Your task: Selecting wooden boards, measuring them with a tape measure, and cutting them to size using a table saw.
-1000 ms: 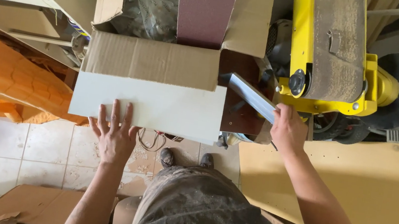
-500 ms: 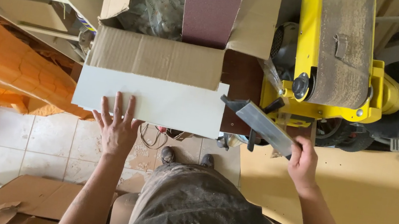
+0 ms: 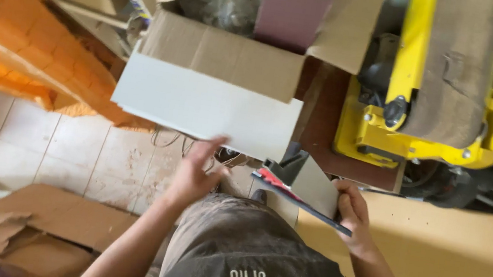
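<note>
The left hand (image 3: pixel 196 173) is motion-blurred, so its fingers are hard to read; they look loosely spread, one fingertip at the lower edge of the white board (image 3: pixel 206 106), and whether it touches cannot be told. The right hand (image 3: pixel 351 214) grips a flat grey panel (image 3: pixel 310 189) with a dark edge and a red patch at its near corner, fingers wrapped over its right end, thumb on top; the palm is hidden behind it. The panel is held tilted in front of the person's chest, between the board and the tan sheet (image 3: pixel 460 265). Half a second ago the left hand lay flat on the board with fingers fanned wide; now it has slid back off toward the body. The panel, then held up near the yellow sander (image 3: pixel 410 116), has come down and closer to the person. The sander's top and right side are cut off by the frame. The open cardboard box (image 3: pixel 225 58) behind the board holds crumpled clear plastic (image 3: pixel 227 1) and a maroon strip (image 3: pixel 294 7) lying across its opening; what is deeper inside cannot be seen. A torn carton (image 3: pixel 48 226) lies on the tiled floor, lower left.
</note>
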